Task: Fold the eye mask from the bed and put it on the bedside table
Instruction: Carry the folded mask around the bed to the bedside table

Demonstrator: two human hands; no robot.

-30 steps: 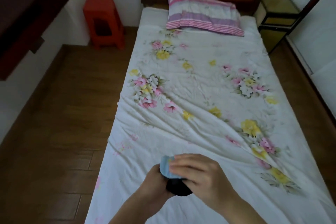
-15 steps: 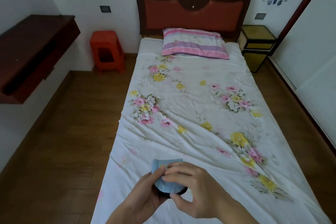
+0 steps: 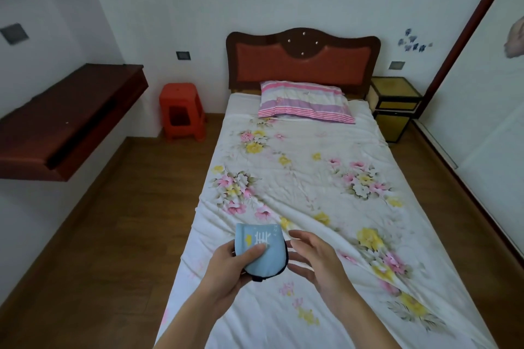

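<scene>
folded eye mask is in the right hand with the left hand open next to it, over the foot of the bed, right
Not quite: the hands are swapped. The head view shows the left hand holding the folded eye mask, with the right hand open beside it, over the foot of the bed.

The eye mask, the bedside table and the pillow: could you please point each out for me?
eye mask point(image 3: 259, 246), head view, light-blue front face.
bedside table point(image 3: 392, 87), head view, yellow top.
pillow point(image 3: 304, 102), head view, striped middle.

right hand point(image 3: 313, 256) released eye mask point(image 3: 259, 249); view raised
</scene>
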